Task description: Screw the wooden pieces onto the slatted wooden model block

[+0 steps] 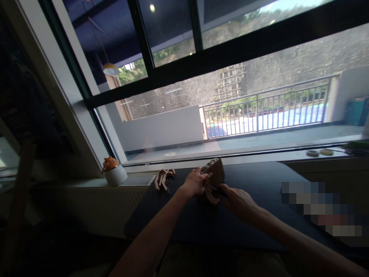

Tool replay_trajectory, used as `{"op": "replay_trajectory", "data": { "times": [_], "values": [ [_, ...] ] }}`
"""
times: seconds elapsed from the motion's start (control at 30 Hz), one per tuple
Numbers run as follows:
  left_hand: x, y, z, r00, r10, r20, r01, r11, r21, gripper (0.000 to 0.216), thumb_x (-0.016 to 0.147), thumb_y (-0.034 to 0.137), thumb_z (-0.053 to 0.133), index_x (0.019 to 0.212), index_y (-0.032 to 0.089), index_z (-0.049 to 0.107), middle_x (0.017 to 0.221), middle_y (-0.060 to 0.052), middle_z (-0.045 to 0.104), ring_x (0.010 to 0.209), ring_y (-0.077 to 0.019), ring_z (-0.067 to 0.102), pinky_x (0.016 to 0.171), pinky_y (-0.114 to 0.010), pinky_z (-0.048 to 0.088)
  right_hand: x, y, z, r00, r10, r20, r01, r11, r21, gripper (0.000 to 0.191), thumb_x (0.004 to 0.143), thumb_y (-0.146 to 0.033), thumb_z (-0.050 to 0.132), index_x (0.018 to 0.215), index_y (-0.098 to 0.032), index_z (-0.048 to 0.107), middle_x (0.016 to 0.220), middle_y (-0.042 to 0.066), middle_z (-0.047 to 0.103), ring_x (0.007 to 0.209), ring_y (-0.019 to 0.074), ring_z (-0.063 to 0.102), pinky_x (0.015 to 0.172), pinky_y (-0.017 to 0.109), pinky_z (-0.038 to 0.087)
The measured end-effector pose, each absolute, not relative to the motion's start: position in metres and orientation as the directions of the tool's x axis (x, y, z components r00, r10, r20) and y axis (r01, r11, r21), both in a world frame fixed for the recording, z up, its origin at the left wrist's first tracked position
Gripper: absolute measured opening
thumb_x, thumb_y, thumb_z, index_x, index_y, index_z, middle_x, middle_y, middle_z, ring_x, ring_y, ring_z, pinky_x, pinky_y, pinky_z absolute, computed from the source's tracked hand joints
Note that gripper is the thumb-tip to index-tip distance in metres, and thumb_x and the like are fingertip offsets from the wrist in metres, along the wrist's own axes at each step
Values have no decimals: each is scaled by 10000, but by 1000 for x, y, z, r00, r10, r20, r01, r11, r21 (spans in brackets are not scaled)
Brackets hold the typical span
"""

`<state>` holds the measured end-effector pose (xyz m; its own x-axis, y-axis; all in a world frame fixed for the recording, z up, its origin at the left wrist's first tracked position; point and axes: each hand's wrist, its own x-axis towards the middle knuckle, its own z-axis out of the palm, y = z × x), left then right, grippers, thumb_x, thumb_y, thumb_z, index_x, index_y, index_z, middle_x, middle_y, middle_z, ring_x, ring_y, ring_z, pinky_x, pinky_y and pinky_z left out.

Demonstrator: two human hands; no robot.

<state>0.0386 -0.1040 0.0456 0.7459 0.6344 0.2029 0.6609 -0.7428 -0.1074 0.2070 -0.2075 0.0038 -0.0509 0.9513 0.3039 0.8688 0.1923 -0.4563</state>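
On the dark table, my left hand is closed at the left side of a brown wooden block, its fingers at the top of a curved wooden piece. That curved piece stands against the near face of the block. My right hand is wrapped round the dark handle of what looks like a screwdriver; its thin shaft points left to the curved piece. The tip is too small to make out. Left of my hands lie several more curved wooden pieces with small dark bits, perhaps screws, beside them.
The dark table has rounded corners and stands against the window sill. A white pot with orange contents sits on the sill at left, beside a vent grille. Tape rolls lie on the sill at right. A blurred-out patch covers the table's right side.
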Motion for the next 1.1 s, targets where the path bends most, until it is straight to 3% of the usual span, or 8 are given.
{"op": "replay_trajectory", "data": {
  "times": [0.13, 0.23, 0.4, 0.53, 0.77, 0.97, 1.03, 1.1],
  "values": [
    [39, -104, 45, 744, 635, 207, 662, -743, -102, 421, 729, 247, 579, 1148, 234, 550, 1316, -81, 370, 1114, -285, 466, 944, -385, 438, 196, -216, 3, -107, 925, 365, 904, 243, -351, 346, 804, -11, 433, 1062, -174, 598, 938, 120, 645, 795, 214, 615, 642, 287, 367],
    [39, -103, 44, 742, 639, 204, 665, -740, -97, 404, 733, 253, 577, 1136, 238, 559, 1309, -78, 374, 1115, -283, 469, 936, -378, 444, 192, -217, 1, -114, 918, 379, 898, 258, -356, 304, 818, -25, 423, 1014, -163, 609, 913, 123, 649, 802, 216, 612, 651, 288, 366],
    [39, -102, 44, 737, 645, 201, 670, -736, -95, 440, 723, 248, 582, 1161, 242, 545, 1325, -78, 360, 1118, -286, 466, 937, -385, 441, 198, -203, -1, -7, 937, 349, 818, 206, -537, 230, 879, -266, 444, 958, -173, 639, 857, 74, 683, 744, 195, 618, 615, 265, 382],
    [40, -103, 46, 742, 642, 194, 666, -739, -100, 405, 734, 274, 576, 1138, 243, 562, 1306, -71, 380, 1095, -274, 482, 939, -377, 439, 207, -188, -1, 43, 967, 249, 699, 149, -699, 355, 881, -338, 395, 753, -135, 657, 597, 22, 621, 512, 130, 527, 481, 234, 354],
    [40, -104, 49, 740, 650, 177, 671, -734, -111, 448, 719, 240, 586, 1165, 248, 545, 1321, -68, 368, 1088, -268, 482, 936, -365, 441, 203, -183, -4, 111, 966, 235, 611, 121, -782, 367, 812, -416, 503, 559, -163, 586, 519, 4, 527, 507, 117, 446, 470, 237, 286],
    [39, -102, 48, 743, 645, 180, 667, -738, -106, 436, 722, 243, 577, 1157, 240, 544, 1340, -75, 341, 1123, -285, 461, 953, -387, 428, 205, -178, -8, 44, 995, 86, 582, 44, -812, 546, 901, -475, 290, 729, -123, 671, 436, -31, 427, 346, 81, 313, 376, 231, 286],
    [39, -100, 47, 748, 640, 177, 661, -742, -109, 412, 722, 254, 581, 1134, 242, 557, 1324, -71, 359, 1107, -276, 475, 947, -380, 433, 207, -177, -8, 31, 995, 98, 616, 58, -785, 537, 910, -459, 281, 793, -121, 680, 466, -14, 477, 356, 90, 360, 388, 235, 317],
    [39, -100, 47, 750, 638, 174, 659, -745, -109, 403, 724, 256, 582, 1126, 247, 561, 1303, -66, 381, 1088, -265, 489, 939, -370, 440, 207, -178, -5, 28, 988, 150, 672, 92, -735, 400, 875, -428, 408, 868, -128, 672, 581, 29, 585, 463, 123, 493, 459, 246, 375]
  ]
}}
